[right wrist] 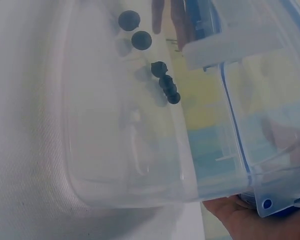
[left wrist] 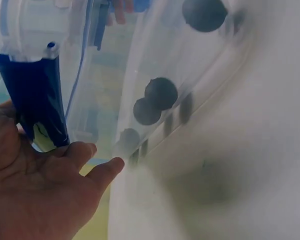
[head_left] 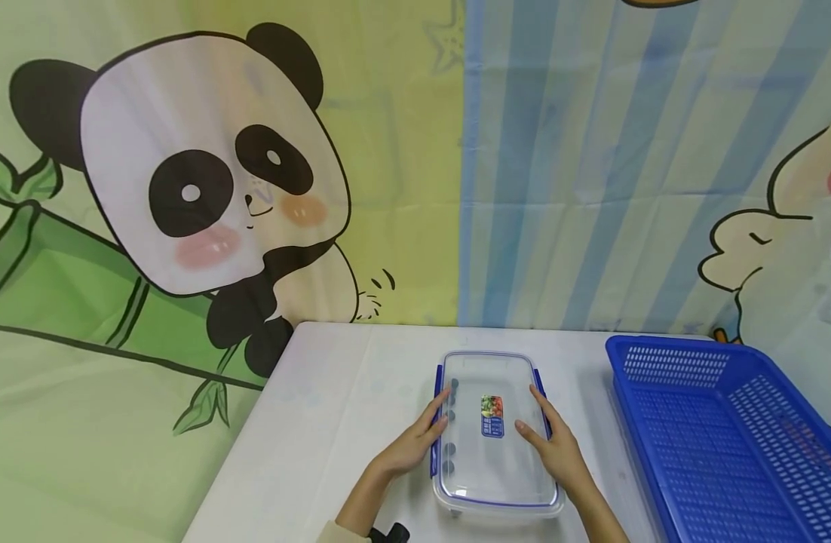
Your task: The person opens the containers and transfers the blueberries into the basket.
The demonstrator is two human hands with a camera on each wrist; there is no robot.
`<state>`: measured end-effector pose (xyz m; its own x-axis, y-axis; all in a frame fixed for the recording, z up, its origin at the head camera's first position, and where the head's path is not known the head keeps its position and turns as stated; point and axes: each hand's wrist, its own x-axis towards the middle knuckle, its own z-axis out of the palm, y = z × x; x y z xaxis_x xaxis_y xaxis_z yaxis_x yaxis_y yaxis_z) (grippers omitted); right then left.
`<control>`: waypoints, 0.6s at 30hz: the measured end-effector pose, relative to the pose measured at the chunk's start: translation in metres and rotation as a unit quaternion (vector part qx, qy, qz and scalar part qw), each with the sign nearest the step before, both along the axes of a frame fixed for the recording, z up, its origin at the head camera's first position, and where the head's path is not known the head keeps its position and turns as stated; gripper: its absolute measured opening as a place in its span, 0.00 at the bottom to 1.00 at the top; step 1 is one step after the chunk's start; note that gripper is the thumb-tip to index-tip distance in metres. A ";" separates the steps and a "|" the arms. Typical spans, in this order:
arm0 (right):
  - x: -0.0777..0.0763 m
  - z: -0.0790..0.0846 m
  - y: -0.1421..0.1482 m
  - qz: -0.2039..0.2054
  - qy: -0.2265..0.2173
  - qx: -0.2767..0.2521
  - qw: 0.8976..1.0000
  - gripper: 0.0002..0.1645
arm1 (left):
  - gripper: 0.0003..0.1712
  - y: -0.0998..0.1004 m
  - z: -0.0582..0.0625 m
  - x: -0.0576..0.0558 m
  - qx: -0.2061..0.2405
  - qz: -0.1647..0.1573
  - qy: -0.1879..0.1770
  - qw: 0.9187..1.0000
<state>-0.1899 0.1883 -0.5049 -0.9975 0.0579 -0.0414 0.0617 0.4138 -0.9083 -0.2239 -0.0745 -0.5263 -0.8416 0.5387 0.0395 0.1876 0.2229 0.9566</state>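
A clear plastic food container point(head_left: 504, 479) with its lid on stands on the white table, longer from front to back. Several dark round balls point(head_left: 449, 450) show through it in a row along its left side. My left hand point(head_left: 405, 450) touches the left edge, its fingers fairly straight beside the blue latch point(left wrist: 32, 95). On the opposite side, my right hand point(head_left: 558, 456) rests with the thumb over the lid and the fingers along the right latch point(head_left: 541, 392). The right wrist view shows the balls point(right wrist: 141, 40) through the wall; much of that hand is hidden there.
To the right lies a large blue plastic basket point(head_left: 728, 467) with lattice walls. The white table point(head_left: 334, 407) ends at a printed curtain point(head_left: 402, 188) with a panda. A small black object point(head_left: 391, 534) sits by my left wrist. The lid carries a coloured label point(head_left: 492, 416).
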 end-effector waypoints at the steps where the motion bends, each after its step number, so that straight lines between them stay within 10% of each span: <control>1: 0.000 0.000 0.000 -0.001 0.000 -0.002 1.000 0.47 | 0.30 -0.001 0.000 -0.002 -0.007 -0.008 0.000 1.000; 11: -0.002 0.001 0.001 -0.006 -0.006 -0.018 1.000 0.45 | 0.30 -0.009 0.001 -0.010 -0.035 -0.036 0.020 0.999; 18: -0.001 -0.001 0.002 -0.004 -0.011 0.000 1.000 0.45 | 0.31 -0.006 -0.001 -0.006 -0.077 0.024 0.062 0.995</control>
